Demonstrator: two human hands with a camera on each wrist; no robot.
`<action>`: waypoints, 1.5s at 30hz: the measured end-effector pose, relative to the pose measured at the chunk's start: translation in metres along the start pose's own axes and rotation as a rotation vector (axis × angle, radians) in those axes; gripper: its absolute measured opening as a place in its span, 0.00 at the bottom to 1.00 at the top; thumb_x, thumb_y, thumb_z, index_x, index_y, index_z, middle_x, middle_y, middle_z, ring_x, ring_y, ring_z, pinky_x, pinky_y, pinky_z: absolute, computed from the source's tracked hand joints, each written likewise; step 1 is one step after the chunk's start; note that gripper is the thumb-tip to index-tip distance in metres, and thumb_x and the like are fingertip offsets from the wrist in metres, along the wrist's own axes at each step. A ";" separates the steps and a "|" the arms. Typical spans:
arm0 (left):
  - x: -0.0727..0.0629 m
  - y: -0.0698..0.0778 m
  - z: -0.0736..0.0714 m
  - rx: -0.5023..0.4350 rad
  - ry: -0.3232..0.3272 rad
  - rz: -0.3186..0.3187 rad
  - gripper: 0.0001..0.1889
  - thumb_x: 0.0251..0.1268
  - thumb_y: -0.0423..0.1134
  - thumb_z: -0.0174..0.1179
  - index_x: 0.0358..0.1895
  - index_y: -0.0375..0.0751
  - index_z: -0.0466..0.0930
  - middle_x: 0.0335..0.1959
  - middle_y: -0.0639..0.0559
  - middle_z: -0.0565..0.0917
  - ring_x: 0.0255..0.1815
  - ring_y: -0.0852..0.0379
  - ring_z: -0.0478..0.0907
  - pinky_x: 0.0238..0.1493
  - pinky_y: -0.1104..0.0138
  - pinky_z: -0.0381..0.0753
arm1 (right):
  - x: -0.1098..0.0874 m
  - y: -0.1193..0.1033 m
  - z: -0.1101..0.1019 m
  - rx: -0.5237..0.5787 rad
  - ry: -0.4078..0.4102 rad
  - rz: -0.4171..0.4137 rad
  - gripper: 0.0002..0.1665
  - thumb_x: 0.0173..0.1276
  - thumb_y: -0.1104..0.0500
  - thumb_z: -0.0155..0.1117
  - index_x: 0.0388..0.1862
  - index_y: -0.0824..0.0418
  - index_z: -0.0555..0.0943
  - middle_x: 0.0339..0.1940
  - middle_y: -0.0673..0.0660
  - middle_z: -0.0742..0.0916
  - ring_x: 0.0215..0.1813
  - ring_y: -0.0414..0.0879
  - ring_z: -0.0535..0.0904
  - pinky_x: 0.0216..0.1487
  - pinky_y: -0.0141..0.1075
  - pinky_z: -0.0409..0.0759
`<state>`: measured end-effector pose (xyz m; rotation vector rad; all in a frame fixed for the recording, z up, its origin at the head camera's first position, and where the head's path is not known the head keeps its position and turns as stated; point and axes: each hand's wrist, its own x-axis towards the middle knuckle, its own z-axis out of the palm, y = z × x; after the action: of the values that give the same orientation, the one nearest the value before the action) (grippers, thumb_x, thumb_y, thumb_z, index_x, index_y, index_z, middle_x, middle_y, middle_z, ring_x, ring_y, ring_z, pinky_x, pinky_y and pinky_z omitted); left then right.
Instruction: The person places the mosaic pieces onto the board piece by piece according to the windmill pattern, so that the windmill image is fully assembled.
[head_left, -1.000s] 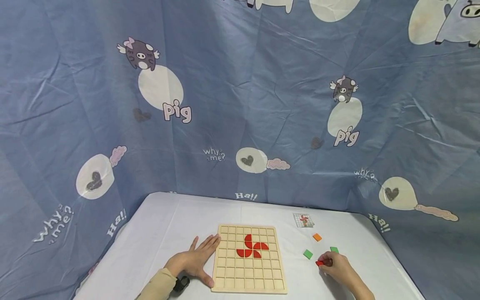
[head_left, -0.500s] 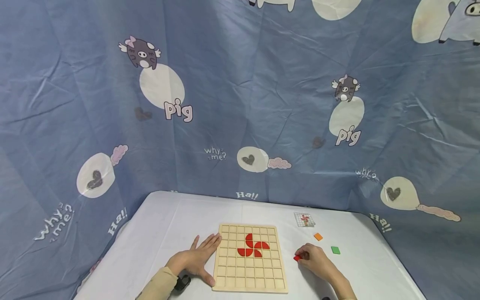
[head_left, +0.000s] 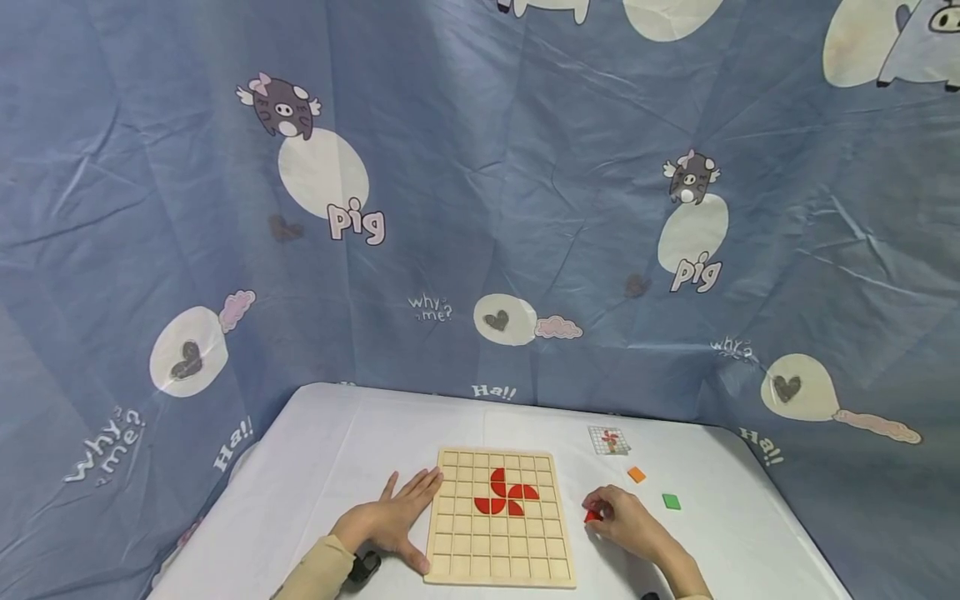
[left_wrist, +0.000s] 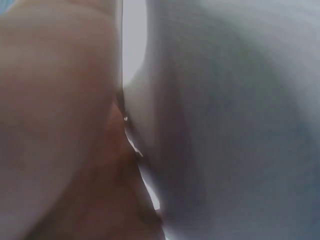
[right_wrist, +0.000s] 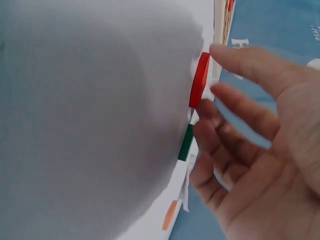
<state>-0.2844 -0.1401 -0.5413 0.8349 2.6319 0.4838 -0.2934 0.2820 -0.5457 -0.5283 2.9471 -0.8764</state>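
In the head view, my left hand (head_left: 393, 518) lies with spread, straight fingers against the left edge of a wooden grid board (head_left: 465, 567). Several red quarter-round pieces (head_left: 498, 476) form a pinwheel in the board's squares. Right of the board, my right hand (head_left: 626, 523) pinches a red piece (head_left: 592, 517) between thumb and fingertips, low over the table. The right wrist view shows this red piece (right_wrist: 200, 80) edge-on, with a green tile (right_wrist: 186, 142) beyond it. Skin and pale cloth fill the blurred left wrist view.
A picture card (head_left: 609, 440) with a red pinwheel lies at the back right of the white table (head_left: 337, 450). An orange tile (head_left: 637, 474) and a green tile (head_left: 671, 502) lie beyond my right hand. Blue printed cloth (head_left: 420, 250) hangs behind the table.
My right hand has moved left toward the board with the red piece, and now covers the spot where the nearer green tile lay. The left hand and board have stayed put.
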 end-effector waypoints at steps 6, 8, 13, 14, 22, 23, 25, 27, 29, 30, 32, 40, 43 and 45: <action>0.000 -0.001 0.000 0.005 0.003 0.001 0.71 0.36 0.69 0.71 0.77 0.37 0.36 0.80 0.41 0.38 0.80 0.41 0.36 0.72 0.34 0.29 | 0.000 -0.005 0.003 -0.039 0.068 0.125 0.17 0.49 0.57 0.79 0.32 0.58 0.78 0.26 0.48 0.79 0.28 0.38 0.70 0.27 0.29 0.69; 0.001 -0.001 0.001 0.006 0.004 0.002 0.71 0.36 0.69 0.70 0.77 0.38 0.35 0.80 0.42 0.38 0.80 0.41 0.36 0.72 0.34 0.29 | -0.001 -0.006 0.005 -0.047 0.068 0.155 0.16 0.49 0.58 0.79 0.30 0.58 0.78 0.24 0.47 0.78 0.27 0.38 0.70 0.26 0.29 0.69; 0.001 -0.002 0.002 0.010 0.008 0.007 0.71 0.36 0.69 0.70 0.77 0.38 0.35 0.80 0.41 0.38 0.80 0.41 0.36 0.72 0.34 0.29 | -0.001 -0.008 0.007 -0.057 0.072 0.181 0.14 0.49 0.61 0.78 0.28 0.58 0.78 0.22 0.48 0.77 0.26 0.39 0.70 0.25 0.28 0.68; 0.001 -0.002 0.002 0.010 0.010 0.009 0.71 0.36 0.69 0.70 0.77 0.37 0.36 0.80 0.41 0.38 0.80 0.40 0.36 0.72 0.34 0.29 | -0.001 -0.008 0.007 -0.061 0.074 0.179 0.14 0.49 0.62 0.78 0.28 0.58 0.78 0.22 0.48 0.77 0.26 0.39 0.70 0.24 0.28 0.68; 0.001 -0.003 0.002 0.003 0.019 0.020 0.70 0.37 0.68 0.71 0.77 0.37 0.36 0.80 0.40 0.39 0.80 0.39 0.36 0.72 0.34 0.28 | -0.001 -0.005 0.004 -0.079 0.048 0.095 0.11 0.51 0.62 0.76 0.30 0.54 0.81 0.26 0.47 0.77 0.28 0.37 0.68 0.26 0.28 0.67; 0.001 -0.003 0.002 0.002 0.018 0.019 0.70 0.37 0.68 0.71 0.77 0.37 0.35 0.80 0.41 0.38 0.80 0.40 0.36 0.72 0.34 0.28 | -0.001 -0.004 0.003 -0.077 0.039 0.075 0.11 0.51 0.63 0.75 0.30 0.54 0.81 0.27 0.47 0.77 0.28 0.37 0.68 0.26 0.28 0.67; 0.001 -0.002 0.002 0.002 0.017 0.018 0.70 0.38 0.68 0.71 0.77 0.37 0.36 0.80 0.41 0.38 0.80 0.40 0.36 0.72 0.34 0.28 | 0.000 -0.002 0.002 -0.077 0.023 0.027 0.11 0.52 0.64 0.74 0.32 0.53 0.82 0.28 0.46 0.77 0.28 0.36 0.68 0.27 0.28 0.68; 0.001 -0.002 0.002 0.001 0.014 0.018 0.70 0.38 0.67 0.71 0.77 0.37 0.36 0.80 0.41 0.38 0.80 0.40 0.36 0.72 0.34 0.28 | 0.000 0.000 0.001 -0.076 0.004 -0.012 0.11 0.53 0.65 0.73 0.33 0.53 0.83 0.29 0.46 0.79 0.29 0.35 0.70 0.28 0.28 0.70; 0.001 -0.002 0.002 0.002 0.015 0.016 0.70 0.38 0.67 0.71 0.77 0.37 0.36 0.80 0.41 0.39 0.80 0.40 0.36 0.72 0.34 0.29 | 0.000 0.000 0.000 -0.082 -0.004 -0.038 0.12 0.53 0.66 0.72 0.35 0.53 0.84 0.31 0.45 0.80 0.31 0.34 0.71 0.30 0.28 0.72; 0.001 -0.002 0.002 0.002 0.014 0.016 0.70 0.38 0.68 0.71 0.77 0.37 0.36 0.80 0.41 0.39 0.80 0.40 0.36 0.72 0.34 0.29 | 0.000 0.000 -0.001 -0.087 -0.005 -0.047 0.12 0.53 0.66 0.71 0.35 0.53 0.84 0.31 0.45 0.80 0.32 0.34 0.71 0.31 0.28 0.72; 0.000 -0.002 0.002 0.002 0.010 0.014 0.70 0.38 0.68 0.71 0.77 0.37 0.35 0.80 0.41 0.38 0.80 0.40 0.36 0.72 0.34 0.29 | 0.000 -0.001 0.000 -0.087 -0.005 -0.053 0.12 0.53 0.66 0.71 0.35 0.53 0.84 0.32 0.45 0.80 0.32 0.34 0.72 0.32 0.28 0.73; 0.001 -0.002 0.001 0.002 0.007 0.004 0.70 0.37 0.68 0.71 0.77 0.37 0.35 0.80 0.41 0.39 0.80 0.40 0.36 0.72 0.34 0.29 | 0.002 -0.005 0.007 -0.078 0.033 0.051 0.13 0.53 0.56 0.76 0.34 0.54 0.80 0.30 0.46 0.78 0.29 0.35 0.68 0.27 0.28 0.69; 0.001 -0.002 0.001 0.011 0.006 0.004 0.70 0.37 0.68 0.70 0.77 0.38 0.35 0.80 0.41 0.39 0.80 0.41 0.36 0.72 0.34 0.30 | 0.003 -0.008 0.010 -0.087 0.049 0.102 0.14 0.51 0.57 0.77 0.33 0.55 0.80 0.29 0.47 0.77 0.29 0.37 0.68 0.27 0.28 0.68; 0.001 -0.002 0.001 0.013 0.006 0.009 0.70 0.37 0.68 0.71 0.77 0.37 0.35 0.80 0.41 0.39 0.80 0.40 0.36 0.72 0.33 0.29 | 0.003 -0.010 0.011 -0.090 0.054 0.125 0.14 0.51 0.58 0.77 0.33 0.55 0.80 0.28 0.48 0.76 0.29 0.38 0.68 0.26 0.29 0.67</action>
<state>-0.2851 -0.1408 -0.5428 0.8510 2.6409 0.4727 -0.2921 0.2678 -0.5493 -0.3236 3.0408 -0.7611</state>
